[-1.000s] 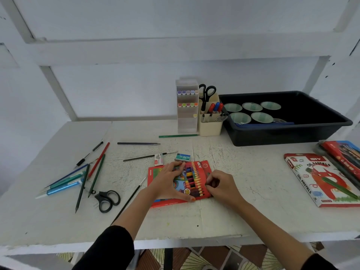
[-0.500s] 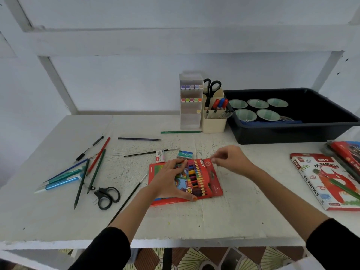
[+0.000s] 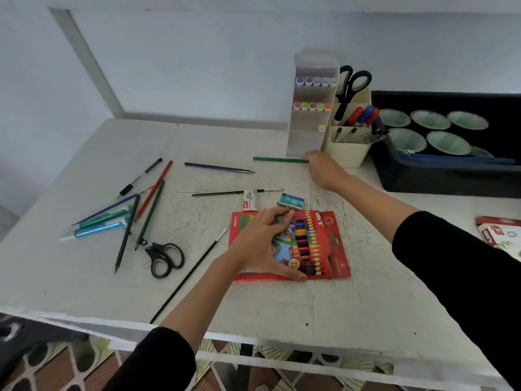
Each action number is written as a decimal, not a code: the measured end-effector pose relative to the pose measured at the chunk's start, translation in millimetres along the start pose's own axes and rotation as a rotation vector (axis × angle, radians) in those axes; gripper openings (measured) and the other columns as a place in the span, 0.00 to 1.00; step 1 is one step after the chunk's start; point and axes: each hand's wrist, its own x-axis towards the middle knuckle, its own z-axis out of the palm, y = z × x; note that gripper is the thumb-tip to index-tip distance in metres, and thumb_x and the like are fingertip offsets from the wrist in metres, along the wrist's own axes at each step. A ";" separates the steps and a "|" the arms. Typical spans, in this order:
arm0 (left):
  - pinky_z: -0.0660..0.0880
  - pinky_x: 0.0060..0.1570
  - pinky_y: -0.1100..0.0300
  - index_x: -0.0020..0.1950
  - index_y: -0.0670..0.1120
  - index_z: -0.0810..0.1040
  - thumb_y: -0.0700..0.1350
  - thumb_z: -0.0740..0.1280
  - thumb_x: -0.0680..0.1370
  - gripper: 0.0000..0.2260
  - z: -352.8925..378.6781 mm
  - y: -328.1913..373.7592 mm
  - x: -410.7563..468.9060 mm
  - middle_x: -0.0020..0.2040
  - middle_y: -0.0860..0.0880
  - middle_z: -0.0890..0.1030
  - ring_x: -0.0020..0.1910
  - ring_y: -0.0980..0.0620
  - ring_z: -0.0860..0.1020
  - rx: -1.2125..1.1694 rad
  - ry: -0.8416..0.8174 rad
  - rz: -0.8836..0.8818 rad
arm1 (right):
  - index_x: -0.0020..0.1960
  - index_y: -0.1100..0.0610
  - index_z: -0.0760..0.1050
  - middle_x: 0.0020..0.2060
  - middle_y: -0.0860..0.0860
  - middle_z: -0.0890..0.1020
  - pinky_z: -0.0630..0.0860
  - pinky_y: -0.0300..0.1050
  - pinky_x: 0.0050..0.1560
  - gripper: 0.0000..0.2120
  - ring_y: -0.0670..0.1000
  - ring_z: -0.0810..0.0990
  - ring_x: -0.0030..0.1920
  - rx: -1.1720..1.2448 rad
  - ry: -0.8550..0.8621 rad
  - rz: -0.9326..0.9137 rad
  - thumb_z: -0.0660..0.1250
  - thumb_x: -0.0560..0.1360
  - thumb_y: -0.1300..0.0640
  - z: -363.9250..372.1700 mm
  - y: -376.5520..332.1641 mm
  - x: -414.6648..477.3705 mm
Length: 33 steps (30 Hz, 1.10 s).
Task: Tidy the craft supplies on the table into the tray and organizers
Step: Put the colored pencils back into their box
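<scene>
Under the spread left hand (image 3: 260, 245) lies the crayon box (image 3: 329, 244); right hand (image 3: 327, 172) at green pencil (image 3: 277, 159), grip unclear.

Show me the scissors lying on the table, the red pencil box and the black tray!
Scissors on the table (image 3: 155, 253), head view, handles.
Red pencil box (image 3: 337, 249), head view, right side.
Black tray (image 3: 439, 179), head view, front wall.

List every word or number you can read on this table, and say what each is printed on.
"No.10": on the small teal box.
"18": in a round badge on the red coloured-pencil box.
The other lettering on the pencil box is too blurred to read.
The small white box has print that is too small and blurred to read.
The red pack at the right edge has lettering that is too blurred to read.
</scene>
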 end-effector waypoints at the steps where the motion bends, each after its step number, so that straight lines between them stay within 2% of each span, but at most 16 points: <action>1: 0.55 0.73 0.57 0.77 0.52 0.53 0.73 0.67 0.59 0.53 0.3 -0.3 -0.2 0.73 0.58 0.54 0.72 0.56 0.53 -0.002 0.004 0.004 | 0.57 0.65 0.74 0.55 0.60 0.75 0.72 0.52 0.56 0.14 0.59 0.73 0.55 -0.026 0.031 0.007 0.55 0.75 0.72 4.7 1.6 1.9; 5: 0.55 0.73 0.57 0.77 0.52 0.52 0.73 0.67 0.59 0.53 1.0 -1.8 0.3 0.73 0.58 0.53 0.73 0.56 0.53 -0.010 0.010 0.009 | 0.54 0.65 0.77 0.52 0.60 0.75 0.74 0.53 0.51 0.10 0.59 0.74 0.52 -0.059 0.146 0.018 0.60 0.77 0.68 12.8 1.8 -1.8; 10: 0.55 0.73 0.57 0.77 0.53 0.52 0.73 0.68 0.59 0.53 0.4 0.4 0.5 0.73 0.58 0.53 0.73 0.57 0.52 -0.014 0.012 0.009 | 0.51 0.62 0.80 0.48 0.57 0.78 0.72 0.48 0.50 0.07 0.55 0.75 0.51 0.139 0.243 0.029 0.65 0.75 0.66 -4.0 3.0 -25.7; 14: 0.54 0.72 0.58 0.77 0.53 0.52 0.73 0.67 0.59 0.53 -0.1 0.5 0.4 0.73 0.59 0.53 0.72 0.58 0.52 -0.005 0.004 0.000 | 0.48 0.60 0.81 0.44 0.54 0.79 0.70 0.41 0.48 0.06 0.51 0.76 0.45 0.221 0.196 -0.017 0.67 0.73 0.66 -28.5 16.3 -64.8; 17: 0.54 0.71 0.60 0.77 0.53 0.52 0.73 0.68 0.59 0.53 -0.2 1.4 -0.2 0.73 0.59 0.54 0.71 0.59 0.53 -0.003 0.006 -0.008 | 0.46 0.59 0.81 0.41 0.51 0.78 0.72 0.40 0.48 0.06 0.49 0.76 0.43 0.234 0.143 0.010 0.68 0.73 0.67 -47.3 36.8 -104.0; 21: 0.55 0.72 0.57 0.77 0.54 0.53 0.76 0.66 0.57 0.54 0.0 1.9 -0.7 0.72 0.60 0.54 0.72 0.58 0.54 -0.009 -0.002 -0.024 | 0.44 0.58 0.82 0.38 0.50 0.76 0.67 0.29 0.43 0.07 0.43 0.74 0.39 0.202 0.145 0.056 0.69 0.72 0.68 -61.6 68.5 -153.8; 23: 0.56 0.72 0.57 0.77 0.54 0.53 0.76 0.64 0.56 0.55 -0.9 3.4 -0.8 0.72 0.59 0.54 0.72 0.58 0.54 -0.004 -0.009 -0.032 | 0.43 0.56 0.82 0.39 0.51 0.78 0.69 0.31 0.44 0.08 0.45 0.75 0.41 0.180 0.119 0.058 0.69 0.71 0.68 -65.0 80.2 -174.6; 26: 0.56 0.72 0.56 0.77 0.54 0.53 0.75 0.67 0.57 0.55 -2.4 5.3 -0.9 0.72 0.59 0.54 0.72 0.58 0.54 0.000 -0.021 -0.045 | 0.43 0.57 0.83 0.40 0.52 0.78 0.74 0.43 0.47 0.08 0.51 0.76 0.43 0.134 0.090 0.068 0.69 0.71 0.68 -66.5 85.5 -197.6; 28: 0.57 0.73 0.55 0.77 0.53 0.53 0.75 0.68 0.57 0.55 -2.2 5.4 -1.0 0.72 0.59 0.54 0.72 0.57 0.54 0.000 -0.026 -0.051 | 0.44 0.58 0.83 0.41 0.52 0.78 0.72 0.42 0.47 0.07 0.53 0.77 0.43 0.140 0.097 0.077 0.70 0.71 0.68 -63.4 79.3 -208.3; 33: 0.59 0.73 0.52 0.77 0.53 0.52 0.76 0.66 0.56 0.56 -2.2 4.7 -0.5 0.73 0.59 0.54 0.72 0.57 0.54 -0.002 -0.035 -0.058 | 0.47 0.54 0.83 0.41 0.47 0.78 0.77 0.42 0.48 0.07 0.46 0.76 0.43 0.194 0.096 -0.013 0.71 0.71 0.63 -40.9 37.9 -224.8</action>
